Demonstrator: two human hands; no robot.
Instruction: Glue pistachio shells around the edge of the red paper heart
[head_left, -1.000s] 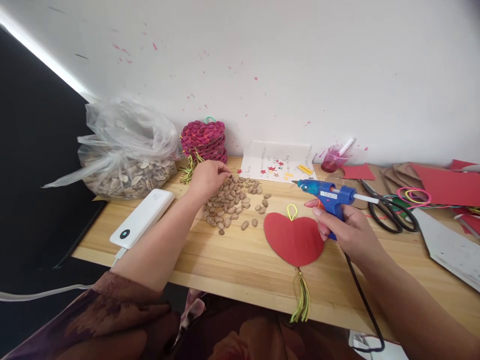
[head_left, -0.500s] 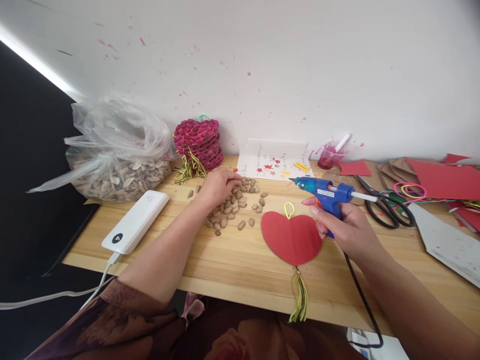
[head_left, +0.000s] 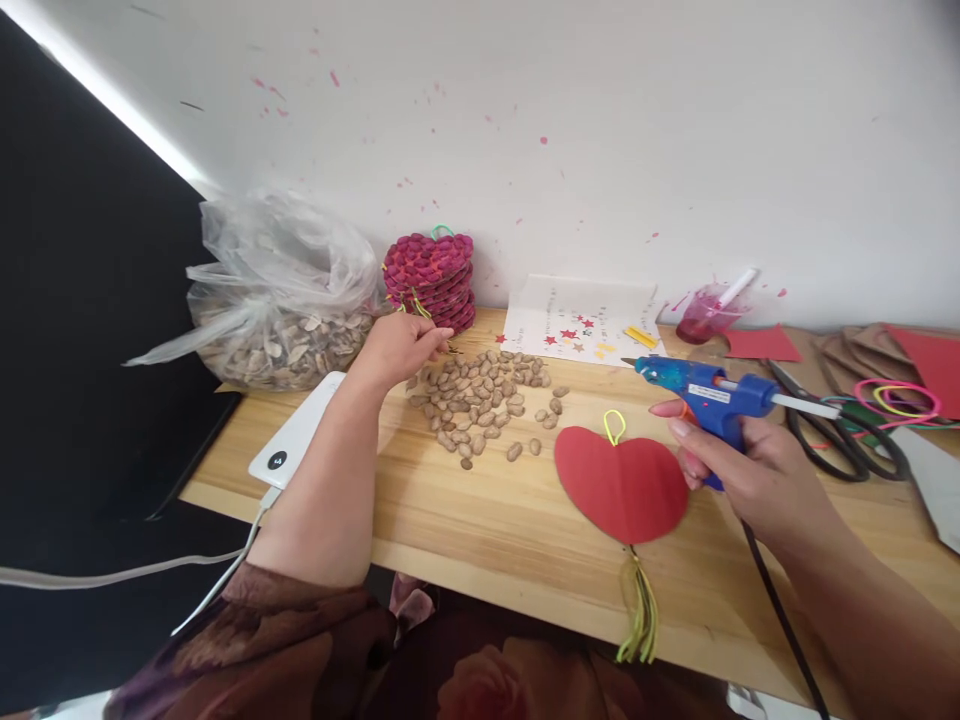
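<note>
My right hand [head_left: 750,470] grips a blue glue gun [head_left: 701,395], its nozzle pointing left above a red paper heart [head_left: 621,483] with a yellow loop and a yellow-green tassel [head_left: 638,615]. My left hand [head_left: 397,345] reaches to the far left edge of a pile of brown shells [head_left: 480,400] on the wooden table [head_left: 480,530]. Its fingers are curled, pinching at something near the pile that I cannot make out. A stack of pink shell-covered hearts [head_left: 433,280] stands just behind that hand.
A clear plastic bag of shells [head_left: 281,300] sits at the back left, with a white power bank [head_left: 296,440] and its cable beside my left arm. A sheet of star stickers [head_left: 581,325], a pink cup [head_left: 705,315], black scissors [head_left: 836,430], coloured rubber bands [head_left: 896,398] and red paper [head_left: 926,350] lie to the right.
My left hand has moved from on top of the shell pile to its far left edge near the pink stack. The right hand still holds the glue gun beside the heart.
</note>
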